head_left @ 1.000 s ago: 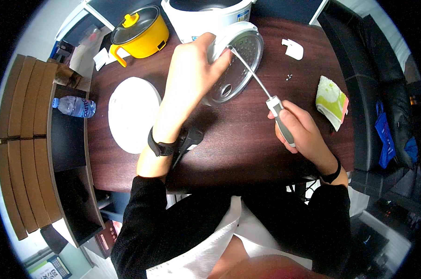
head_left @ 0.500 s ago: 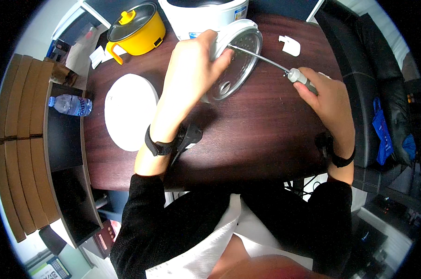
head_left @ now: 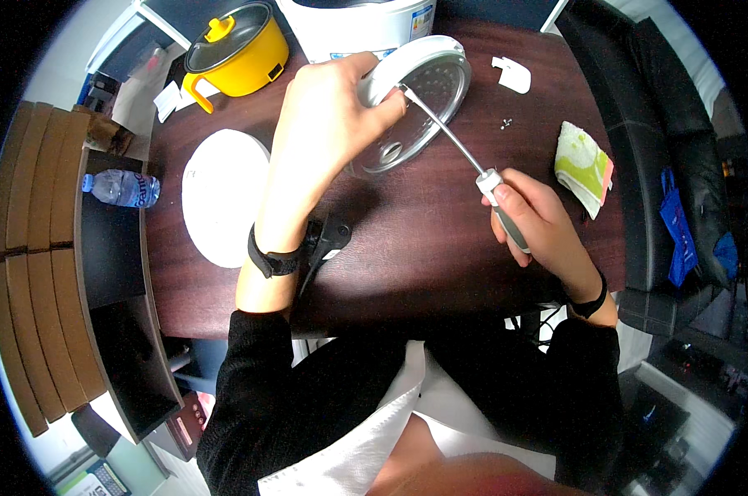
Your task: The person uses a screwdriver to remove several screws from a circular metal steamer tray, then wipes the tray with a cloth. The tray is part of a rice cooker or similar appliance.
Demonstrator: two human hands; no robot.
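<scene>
Gripping the round lid with my left hand, fingers wrapped over its white rim, I've got it tilted up off the dark bench. My right hand is closed around the screwdriver, its tip touching the lid's rim near my left fingertips, beside the white cooker.

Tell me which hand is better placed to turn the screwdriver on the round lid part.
Right. The right hand already grips the screwdriver handle, tip on the round lid part. The left hand is busy steadying that part.
</scene>
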